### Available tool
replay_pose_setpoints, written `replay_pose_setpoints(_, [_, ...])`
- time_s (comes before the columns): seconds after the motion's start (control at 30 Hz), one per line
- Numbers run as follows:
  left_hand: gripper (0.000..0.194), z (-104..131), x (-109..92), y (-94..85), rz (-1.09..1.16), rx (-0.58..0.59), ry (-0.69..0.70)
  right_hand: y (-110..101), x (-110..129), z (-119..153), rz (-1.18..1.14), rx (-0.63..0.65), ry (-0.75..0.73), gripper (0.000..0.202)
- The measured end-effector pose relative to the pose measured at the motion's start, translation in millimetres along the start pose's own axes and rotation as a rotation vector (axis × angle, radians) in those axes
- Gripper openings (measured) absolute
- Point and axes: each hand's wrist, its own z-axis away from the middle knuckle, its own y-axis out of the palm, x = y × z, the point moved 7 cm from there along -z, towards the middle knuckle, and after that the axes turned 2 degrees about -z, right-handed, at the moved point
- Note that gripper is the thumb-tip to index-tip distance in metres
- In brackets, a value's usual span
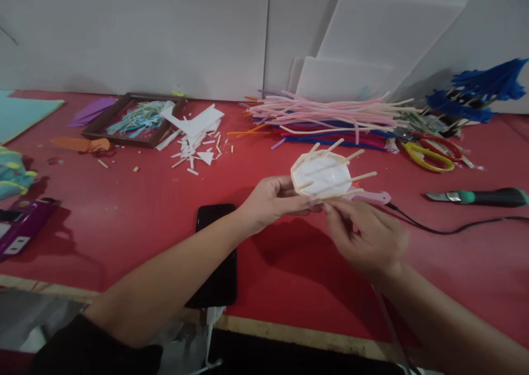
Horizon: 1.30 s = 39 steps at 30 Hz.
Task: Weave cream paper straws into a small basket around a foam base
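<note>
Round, cream-rimmed white piece (323,174) clasped by left hand (276,197) over red table (144,210), inside front edge; right hand (366,234) alongside, grip indiscernible.

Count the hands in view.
2: left hand holding the white-centred piece; right hand at its lower edge. Some fingers are partly hidden.

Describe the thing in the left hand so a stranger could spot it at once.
Over the red table, look where the left hand and right hand come close together. The left hand holds a white, roughly round piece with a cream rim. Short cream sticks jut from it, unlike the long, loose pink strips behind.
</note>
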Motion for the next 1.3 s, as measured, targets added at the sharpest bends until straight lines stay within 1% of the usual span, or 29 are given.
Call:
replay_pose_setpoints(0.1, [0.045, -1, 3, -0.9, 0.009, -0.003, -0.037, 2, 1, 1, -0.02, 0.01, -0.029, 0.012])
replay_pose_setpoints(0.2, [0.042, -1, 5, -2.1, 0.03, -0.031, -0.073, 4, -1, 2, -0.06, 0.02, -0.006, 0.011])
replay_pose_setpoints(0.33, [0.039, -1, 4, -1.0, 0.06, -0.042, -0.075, 4, -4, 1, -0.1, 0.041, 0.055, 0.012])
replay_pose_setpoints(0.5, [0.04, 0, 2, -0.4, 0.066, -0.026, -0.041, -2, -5, -3, -0.157, 0.032, 0.117, 0.013])
replay_pose_setpoints(0.57, [0.04, 1, 1, -0.4, 0.071, -0.011, -0.013, -2, -9, -2, -0.213, 0.041, 0.194, 0.011])
replay_pose_setpoints(0.63, [0.036, 1, -2, 0.3, 0.079, 0.013, 0.027, 0, -15, 2, -0.297, 0.056, 0.307, 0.009])
replay_pose_setpoints(0.7, [0.03, 2, -4, 1.3, 0.083, 0.036, 0.064, 3, -22, 7, -0.408, 0.036, 0.431, 0.006])
replay_pose_setpoints(0.77, [0.025, 2, -6, 0.8, 0.072, 0.033, 0.089, 6, -29, 13, -0.528, 0.0, 0.555, 0.004])
replay_pose_setpoints(0.83, [0.025, 3, -6, -0.7, 0.043, 0.013, 0.098, 12, -32, 17, -0.632, 0.004, 0.649, 0.002])
replay_pose_setpoints(0.93, [0.028, 3, -7, -1.9, -0.004, -0.002, 0.112, 19, -30, 17, -0.721, 0.063, 0.701, 0.003])
replay_pose_setpoints(1.03, [0.027, 2, -9, -1.5, -0.044, 0.006, 0.121, 20, -28, 16, -0.733, 0.094, 0.721, 0.005])
replay_pose_setpoints(1.1, [0.027, 2, -9, -1.9, -0.072, -0.001, 0.126, 23, -30, 18, -0.741, 0.112, 0.768, 0.01])
replay_pose_setpoints(1.23, [0.028, 2, -10, -3.6, -0.095, -0.03, 0.154, 33, -39, 29, -0.88, 0.074, 0.909, 0.015])
replay_pose_setpoints(1.3, [0.029, 2, -10, -3.9, -0.095, -0.04, 0.152, 39, -42, 33, -0.971, 0.063, 0.946, 0.015])
